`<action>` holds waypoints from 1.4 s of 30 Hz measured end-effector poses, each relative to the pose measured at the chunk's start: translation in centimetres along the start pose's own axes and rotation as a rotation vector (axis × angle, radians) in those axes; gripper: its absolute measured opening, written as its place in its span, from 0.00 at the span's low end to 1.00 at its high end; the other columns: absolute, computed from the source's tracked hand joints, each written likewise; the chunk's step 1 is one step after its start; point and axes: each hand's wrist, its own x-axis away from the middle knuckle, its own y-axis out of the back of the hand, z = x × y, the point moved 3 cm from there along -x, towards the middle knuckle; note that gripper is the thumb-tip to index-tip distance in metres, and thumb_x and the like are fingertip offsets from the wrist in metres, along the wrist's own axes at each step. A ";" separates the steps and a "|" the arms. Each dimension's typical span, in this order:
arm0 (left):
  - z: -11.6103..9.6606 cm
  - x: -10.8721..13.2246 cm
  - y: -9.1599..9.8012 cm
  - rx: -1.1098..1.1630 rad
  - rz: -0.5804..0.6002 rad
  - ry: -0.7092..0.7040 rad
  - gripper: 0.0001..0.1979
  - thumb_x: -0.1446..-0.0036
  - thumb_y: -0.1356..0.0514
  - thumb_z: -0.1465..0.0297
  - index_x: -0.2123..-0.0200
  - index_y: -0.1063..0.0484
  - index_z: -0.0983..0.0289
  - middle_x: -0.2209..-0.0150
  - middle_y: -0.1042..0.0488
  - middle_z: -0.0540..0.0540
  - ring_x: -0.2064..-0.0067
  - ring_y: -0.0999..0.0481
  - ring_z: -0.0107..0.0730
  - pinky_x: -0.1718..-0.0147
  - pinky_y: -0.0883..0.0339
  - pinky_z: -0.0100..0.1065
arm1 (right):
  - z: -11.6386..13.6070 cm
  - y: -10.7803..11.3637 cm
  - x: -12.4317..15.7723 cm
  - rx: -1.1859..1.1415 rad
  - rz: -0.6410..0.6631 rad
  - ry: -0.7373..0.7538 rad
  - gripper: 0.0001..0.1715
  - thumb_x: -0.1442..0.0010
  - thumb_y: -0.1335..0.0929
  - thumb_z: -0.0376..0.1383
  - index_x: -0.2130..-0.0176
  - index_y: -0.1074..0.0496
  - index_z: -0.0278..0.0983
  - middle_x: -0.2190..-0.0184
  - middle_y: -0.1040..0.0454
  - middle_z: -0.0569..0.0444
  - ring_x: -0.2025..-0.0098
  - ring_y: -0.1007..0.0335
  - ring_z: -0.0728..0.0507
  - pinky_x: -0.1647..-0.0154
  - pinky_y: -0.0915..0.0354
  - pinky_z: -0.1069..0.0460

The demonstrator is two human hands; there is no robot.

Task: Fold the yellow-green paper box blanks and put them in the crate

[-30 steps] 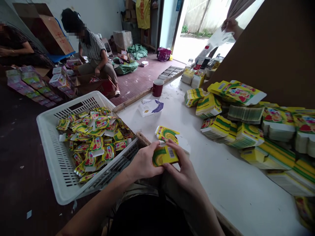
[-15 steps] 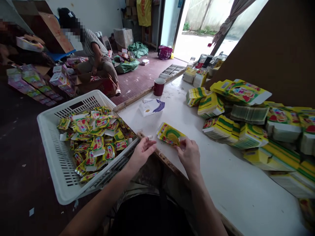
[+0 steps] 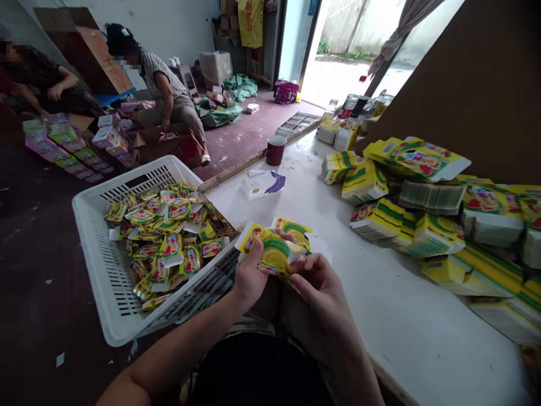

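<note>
My left hand [image 3: 248, 277] is closed around a small yellow-and-green printed carton [image 3: 273, 250], thumb on its near face. At the carton's right end, my right hand [image 3: 320, 285] pinches the edge by the white flap; what else its fingertips hold is hidden. Just behind, a second yellow carton [image 3: 291, 228] lies on the white table [image 3: 363, 299], partly covered by the one I hold. To the left, a white plastic basket [image 3: 93, 254] carries a heap of similar yellow cartons [image 3: 173, 245], several with white flaps standing out.
Stacks of flat yellow cartons [image 3: 380, 225] line the table's right side. A white-and-purple packet [image 3: 264, 183] and a dark red mug [image 3: 275, 151] stand farther back. Two people sit beyond the basket, among pink-and-green boxes [image 3: 54, 138] and an open cardboard box [image 3: 164, 148].
My left hand, near the table edge before, now grips a carton in front of me. My right hand has come down and left onto that carton's end. The seated person at far left has leaned.
</note>
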 end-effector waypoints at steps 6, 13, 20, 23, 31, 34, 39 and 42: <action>-0.4 -0.1 0.3 0.045 -0.085 -0.008 0.23 0.46 0.40 0.51 0.57 0.29 0.64 0.59 0.21 0.59 0.50 0.23 0.48 0.55 0.27 0.45 | 0.3 -1.5 0.9 0.274 0.037 0.083 0.12 0.44 0.28 0.37 0.68 0.37 0.40 0.63 0.29 0.54 0.61 0.35 0.43 0.58 0.38 0.50; 0.1 0.2 0.1 -0.033 -0.037 -0.009 0.23 0.46 0.38 0.53 0.54 0.29 0.63 0.61 0.22 0.57 0.54 0.22 0.45 0.58 0.27 0.41 | -0.3 -2.1 0.7 0.092 0.090 0.007 0.13 0.44 0.28 0.41 0.66 0.37 0.40 0.65 0.33 0.55 0.63 0.37 0.44 0.62 0.38 0.51; 1.0 0.2 1.3 -0.159 -0.119 -0.082 0.15 0.41 0.42 0.55 0.66 0.32 0.61 0.68 0.29 0.51 0.63 0.25 0.33 0.59 0.30 0.35 | -0.5 -2.9 1.0 0.086 0.125 -0.033 0.13 0.44 0.28 0.41 0.66 0.35 0.40 0.71 0.35 0.58 0.68 0.41 0.46 0.68 0.40 0.52; 1.4 0.2 2.0 -0.290 -0.190 -0.044 0.19 0.43 0.42 0.50 0.70 0.34 0.61 0.72 0.33 0.50 0.68 0.29 0.30 0.63 0.31 0.33 | -0.9 -3.4 0.7 0.140 0.112 -0.004 0.14 0.46 0.26 0.40 0.65 0.34 0.40 0.69 0.33 0.57 0.66 0.38 0.46 0.64 0.37 0.51; -0.1 -0.3 1.0 -0.361 0.085 -0.001 0.19 0.53 0.30 0.59 0.62 0.28 0.63 0.67 0.23 0.51 0.64 0.25 0.33 0.62 0.30 0.34 | -1.0 -1.1 0.2 0.051 -0.136 -0.068 0.16 0.43 0.28 0.42 0.56 0.34 0.43 0.65 0.26 0.57 0.64 0.29 0.45 0.64 0.32 0.51; -0.7 -0.7 1.4 -0.435 0.071 -0.017 0.13 0.50 0.32 0.62 0.64 0.25 0.64 0.66 0.20 0.53 0.61 0.23 0.37 0.58 0.29 0.36 | -0.3 0.2 0.1 0.145 -0.115 -0.049 0.10 0.42 0.29 0.43 0.62 0.29 0.42 0.68 0.24 0.56 0.69 0.29 0.45 0.69 0.32 0.51; -2.6 -0.9 2.4 -0.483 0.133 -0.146 0.30 0.41 0.42 0.50 0.44 0.35 0.63 0.44 0.29 0.63 0.43 0.29 0.45 0.44 0.37 0.43 | 1.8 2.3 0.2 0.744 -0.277 0.387 0.06 0.40 0.30 0.36 0.61 0.22 0.46 0.65 0.20 0.54 0.60 0.28 0.38 0.56 0.34 0.42; -3.3 -0.5 2.1 -0.816 0.313 -0.158 0.44 0.53 0.33 0.50 0.38 0.42 0.64 0.38 0.36 0.65 0.37 0.37 0.51 0.38 0.45 0.45 | 2.6 1.4 0.5 0.958 -0.090 0.546 0.11 0.38 0.31 0.34 0.58 0.23 0.50 0.64 0.20 0.56 0.52 0.30 0.36 0.44 0.42 0.37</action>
